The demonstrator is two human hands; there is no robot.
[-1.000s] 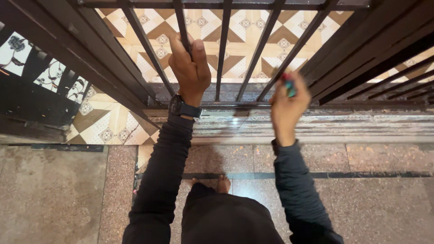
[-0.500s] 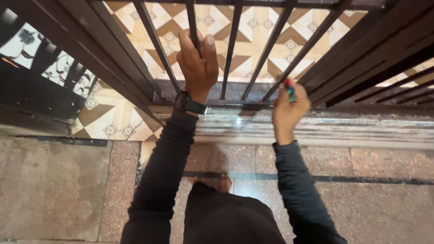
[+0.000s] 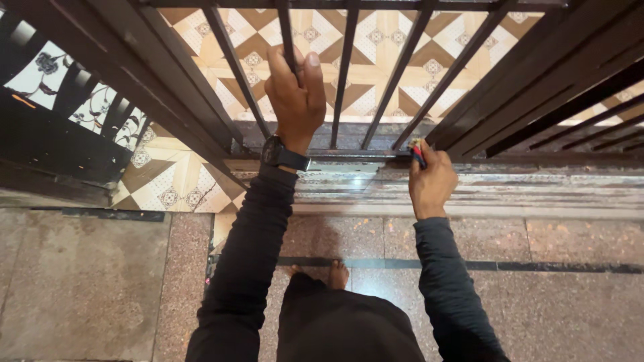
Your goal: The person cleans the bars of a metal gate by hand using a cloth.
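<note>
Nearest the camera, a bare foot (image 3: 333,273) shows on the speckled stone floor (image 3: 550,308), just ahead of the person's dark trousers, with a dark inlaid strip (image 3: 537,266) running across the floor beyond the toes. Two black sleeves rise from here toward a dark metal gate (image 3: 510,87). Between floor and gate lies a pale, worn stone threshold (image 3: 537,191), and the gate's bottom rail (image 3: 349,155) sits on its far edge.

The right hand (image 3: 433,181) is curled over the threshold with its fingers (image 3: 445,163) clenched around a small red-and-blue tool (image 3: 418,153) — its tip pokes out above the thumb and meets the bottom rail, just where a slanted bar comes down.

Farther up, the left hand (image 3: 295,97), a black watch (image 3: 284,154) on its wrist, grips one vertical bar (image 3: 286,33) — fingers wrapped fully round it. The other bars cross the view in front of a patterned tan-and-white tiled floor (image 3: 382,47) on the far side.
</note>
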